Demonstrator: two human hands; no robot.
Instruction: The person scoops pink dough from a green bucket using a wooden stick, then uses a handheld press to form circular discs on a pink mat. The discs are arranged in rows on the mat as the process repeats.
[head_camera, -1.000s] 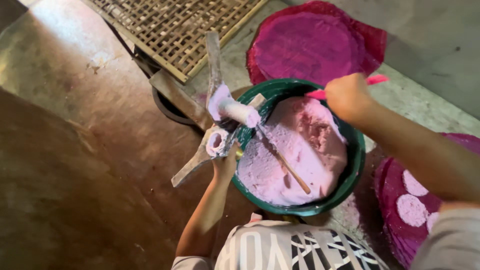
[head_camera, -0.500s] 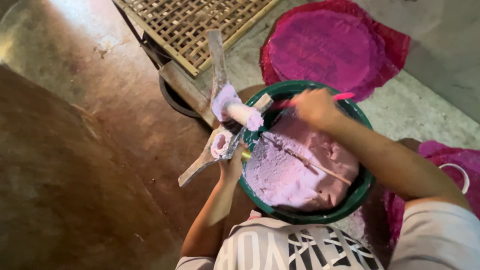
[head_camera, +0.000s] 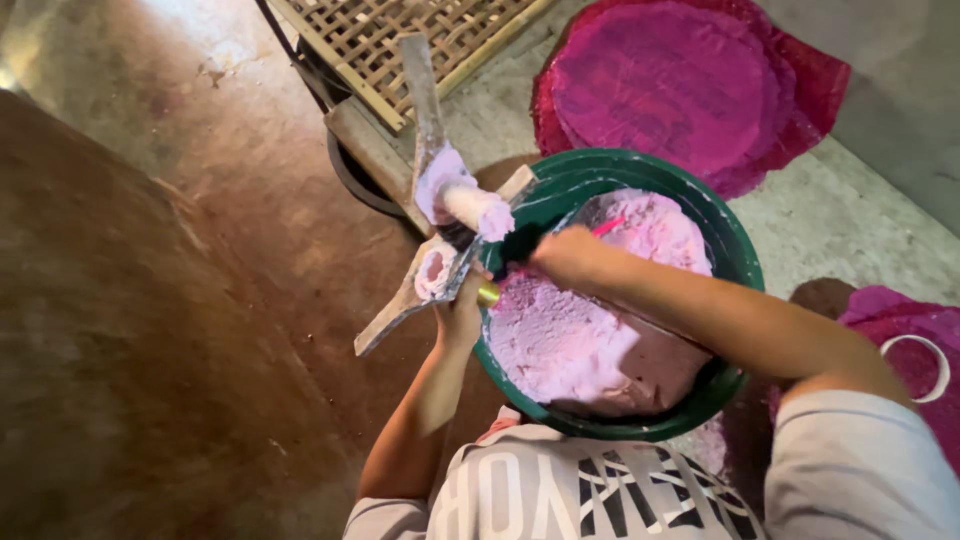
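2 bare arms reach forward, each hand closed in a grip.

The left hand (head_camera: 462, 312) sits low and central, forearm rising straight from the elbow near the chest, fingers curled tight with a ring showing. The right hand (head_camera: 563, 256) lies just beside it, a little further forward; its forearm runs in diagonally from the lower right out of a pale short sleeve, fist clenched.

No packages, labels, signs or screens appear; the only lettering is a white print on the person's grey shirt (head_camera: 590, 495), just below the green basin (head_camera: 735, 240).
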